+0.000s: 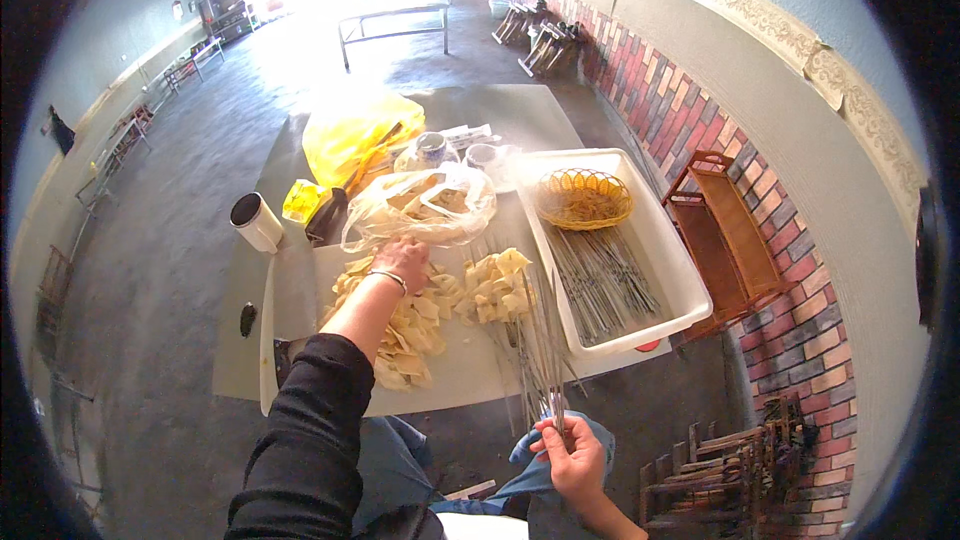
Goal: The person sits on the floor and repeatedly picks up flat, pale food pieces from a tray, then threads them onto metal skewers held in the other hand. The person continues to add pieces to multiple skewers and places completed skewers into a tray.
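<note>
My left hand (405,264), a bracelet at its wrist, reaches into a heap of pale yellow, sheet-like food pieces (409,337) on the work board (469,367). Its fingertips are hidden, so a grasp cannot be made out. At the table's front edge, my right hand (576,457) grips a bundle of thin metal skewers (553,360) by their lower ends, points facing away from me. Right of the heap lies a cluster of similar folded pieces (499,286), with skewers (517,352) extending from it towards me.
A white plastic tub (694,300) at right holds loose metal skewers (604,277) and a yellow woven basket (586,199). Behind the heap sit a clear plastic bag (420,206) and a yellow bag (360,135). A white cylindrical container (259,225) stands left; a wooden shelf rack (724,240) stands beyond the tub.
</note>
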